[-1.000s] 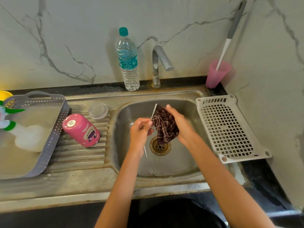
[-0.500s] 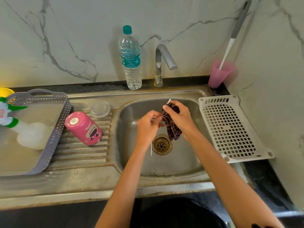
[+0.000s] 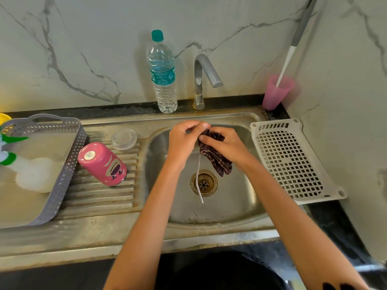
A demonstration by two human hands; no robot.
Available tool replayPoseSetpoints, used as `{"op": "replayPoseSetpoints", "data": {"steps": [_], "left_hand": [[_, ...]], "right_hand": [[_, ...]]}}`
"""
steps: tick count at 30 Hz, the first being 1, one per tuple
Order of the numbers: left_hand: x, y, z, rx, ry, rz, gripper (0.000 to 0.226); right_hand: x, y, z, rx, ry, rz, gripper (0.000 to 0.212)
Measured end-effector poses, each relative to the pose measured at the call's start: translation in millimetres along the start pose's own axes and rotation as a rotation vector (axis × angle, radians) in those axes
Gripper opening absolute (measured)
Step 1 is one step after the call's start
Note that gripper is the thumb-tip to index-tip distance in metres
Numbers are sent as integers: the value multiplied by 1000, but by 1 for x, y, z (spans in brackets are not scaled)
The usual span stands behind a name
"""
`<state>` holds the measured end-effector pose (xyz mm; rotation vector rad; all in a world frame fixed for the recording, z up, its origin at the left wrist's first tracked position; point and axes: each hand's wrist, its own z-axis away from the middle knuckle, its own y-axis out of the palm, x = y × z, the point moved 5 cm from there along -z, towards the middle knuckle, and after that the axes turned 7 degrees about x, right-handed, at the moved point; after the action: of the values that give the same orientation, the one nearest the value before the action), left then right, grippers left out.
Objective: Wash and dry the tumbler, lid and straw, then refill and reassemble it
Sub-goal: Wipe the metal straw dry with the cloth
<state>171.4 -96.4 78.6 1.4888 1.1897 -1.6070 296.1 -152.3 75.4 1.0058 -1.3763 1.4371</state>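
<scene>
Over the sink basin, my left hand pinches the top end of a thin metal straw, which hangs down past the drain with its bent tip low. My right hand grips a dark patterned cloth bunched around the straw's upper part. The pink tumbler stands upside down on the ribbed drainboard to the left. Its clear lid lies flat just behind it.
A water bottle and the tap stand behind the basin. A white perforated tray lies right of the sink, a pink cup with a brush in the corner. A grey basket holds a spray bottle at the left.
Both hands have risen toward the back of the basin. The straw has slid down out of the cloth, so most of its length now hangs below my hands.
</scene>
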Motion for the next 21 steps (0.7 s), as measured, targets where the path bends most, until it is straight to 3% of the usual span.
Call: {"op": "replayPoseSetpoints", "data": {"steps": [12, 16, 21], "left_hand": [[1, -5, -11, 11, -212, 313, 16], [8, -8, -13, 39, -362, 596, 16], [4, -17, -20, -17, -388, 887, 16]], "right_hand": [[-12, 17, -9, 150, 99, -8, 15], [-22, 29, -5, 172, 140, -15, 14], [-36, 43, 6, 209, 198, -27, 11]]}}
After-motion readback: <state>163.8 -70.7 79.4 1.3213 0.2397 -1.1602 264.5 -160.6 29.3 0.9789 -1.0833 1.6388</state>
